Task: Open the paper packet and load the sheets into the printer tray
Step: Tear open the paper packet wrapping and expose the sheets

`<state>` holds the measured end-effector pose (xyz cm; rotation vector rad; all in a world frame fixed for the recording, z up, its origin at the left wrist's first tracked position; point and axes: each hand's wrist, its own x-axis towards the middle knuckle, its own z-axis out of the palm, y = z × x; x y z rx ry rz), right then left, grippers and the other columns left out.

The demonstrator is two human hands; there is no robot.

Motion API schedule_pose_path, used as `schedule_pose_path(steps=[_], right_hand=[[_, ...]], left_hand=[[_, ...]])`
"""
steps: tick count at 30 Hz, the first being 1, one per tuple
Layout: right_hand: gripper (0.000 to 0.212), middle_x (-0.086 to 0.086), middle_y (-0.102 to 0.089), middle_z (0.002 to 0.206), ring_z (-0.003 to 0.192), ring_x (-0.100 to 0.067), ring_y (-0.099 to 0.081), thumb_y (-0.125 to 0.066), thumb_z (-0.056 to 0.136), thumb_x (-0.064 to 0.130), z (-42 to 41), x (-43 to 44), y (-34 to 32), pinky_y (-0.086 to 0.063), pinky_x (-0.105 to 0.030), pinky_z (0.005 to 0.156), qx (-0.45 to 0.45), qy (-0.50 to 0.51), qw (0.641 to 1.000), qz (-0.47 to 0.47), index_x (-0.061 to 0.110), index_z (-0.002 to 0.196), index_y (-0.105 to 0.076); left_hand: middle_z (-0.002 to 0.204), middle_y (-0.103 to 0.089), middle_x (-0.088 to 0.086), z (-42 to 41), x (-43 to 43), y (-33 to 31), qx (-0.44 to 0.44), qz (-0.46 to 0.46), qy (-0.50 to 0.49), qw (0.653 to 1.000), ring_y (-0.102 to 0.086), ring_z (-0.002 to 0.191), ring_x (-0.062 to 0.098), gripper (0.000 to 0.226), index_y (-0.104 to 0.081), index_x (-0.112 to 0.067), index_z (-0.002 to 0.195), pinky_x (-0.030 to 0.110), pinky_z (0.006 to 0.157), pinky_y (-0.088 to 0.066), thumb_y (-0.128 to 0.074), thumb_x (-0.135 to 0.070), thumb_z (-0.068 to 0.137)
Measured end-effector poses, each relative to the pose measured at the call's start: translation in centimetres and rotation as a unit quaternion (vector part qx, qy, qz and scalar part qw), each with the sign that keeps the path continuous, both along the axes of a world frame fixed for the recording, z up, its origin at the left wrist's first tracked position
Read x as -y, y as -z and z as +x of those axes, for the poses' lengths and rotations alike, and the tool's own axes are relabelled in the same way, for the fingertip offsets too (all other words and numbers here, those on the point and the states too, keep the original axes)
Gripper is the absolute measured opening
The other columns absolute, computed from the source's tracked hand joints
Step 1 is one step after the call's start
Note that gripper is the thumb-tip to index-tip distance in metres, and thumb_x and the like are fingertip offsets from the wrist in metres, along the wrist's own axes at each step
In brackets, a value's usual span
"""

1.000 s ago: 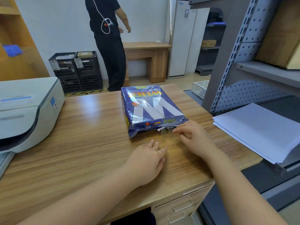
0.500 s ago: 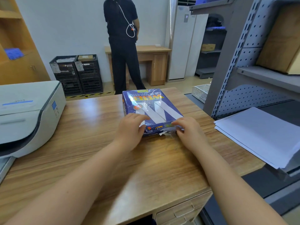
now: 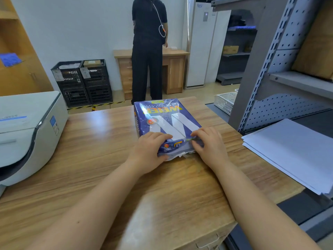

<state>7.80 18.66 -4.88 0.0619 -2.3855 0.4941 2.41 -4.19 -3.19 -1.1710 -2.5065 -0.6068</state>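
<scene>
A blue paper packet [image 3: 166, 123] lies flat on the wooden desk [image 3: 93, 159]. Its near end, where the wrapper is torn, is gripped by the left hand [image 3: 149, 150] and right hand [image 3: 210, 147], fingers curled closed. It is judged heavy, stiff and glossy-slick; the loose wrapper edge is best pinched.

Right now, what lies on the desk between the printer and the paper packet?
Nothing: in the head view only bare wooden desk stretches from the printer to the paper packet, which both hands hold at its near end.
</scene>
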Motion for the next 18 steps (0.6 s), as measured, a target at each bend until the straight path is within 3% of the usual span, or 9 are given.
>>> schedule_pose_path(steps=[5,9,11,15,18], right_hand=[[0.004,0.001,-0.065,0.086,0.084,-0.022,-0.054,-0.067,0.083,0.019,-0.3,-0.2,0.0,-0.038,-0.034,0.076,-0.018,0.009,1.0,-0.004,0.016,0.085,-0.066],[0.017,0.001,-0.064,0.085,0.082,-0.022,-0.052,-0.056,0.089,0.028,-0.3,0.0,0.0,-0.036,-0.032,0.074,-0.042,0.014,0.999,-0.019,0.016,0.087,-0.067],[0.017,-0.001,-0.065,0.088,0.083,-0.023,-0.053,-0.058,0.089,0.028,-0.3,0.1,0.0,-0.038,-0.033,0.075,-0.057,0.024,0.998,-0.025,0.015,0.091,-0.068],[0.014,-0.009,-0.063,0.097,0.087,-0.025,-0.05,-0.07,0.081,0.016,0.0,0.2,-0.2,-0.036,-0.029,0.08,-0.117,0.004,0.993,-0.031,0.012,0.093,-0.063],[0.007,-0.015,-0.063,0.107,0.096,-0.03,-0.048,-0.064,0.079,0.011,0.2,0.7,-0.1,-0.038,-0.036,0.083,-0.135,-0.053,0.988,0.051,0.014,0.081,-0.069]], left_hand=[[0.107,-0.068,0.003,-0.4,-0.4,-0.1,-0.104,-0.006,-0.002,0.995,-0.062,0.09,0.029,0.054,-0.063,-0.015,0.118,0.037,0.072,-0.052,-0.076,-0.011,0.066],[0.081,-0.064,0.003,-0.1,-0.3,0.0,-0.126,0.072,-0.011,0.989,-0.059,0.071,0.027,0.022,-0.063,-0.012,0.094,0.035,0.053,-0.048,-0.067,-0.013,0.072],[0.074,-0.064,0.0,0.2,-0.2,-0.2,-0.124,0.11,-0.02,0.986,-0.059,0.066,0.023,0.013,-0.064,-0.012,0.088,0.032,0.05,-0.047,-0.065,-0.012,0.075],[0.071,-0.068,-0.004,0.2,-0.6,-1.1,-0.077,0.174,-0.061,0.98,-0.061,0.062,0.017,0.019,-0.066,-0.016,0.09,0.031,0.054,-0.052,-0.073,-0.008,0.074],[0.07,-0.067,-0.004,0.1,-1.0,-1.1,-0.082,0.195,-0.072,0.975,-0.059,0.061,0.017,0.018,-0.066,-0.016,0.089,0.034,0.054,-0.053,-0.071,-0.007,0.074]])
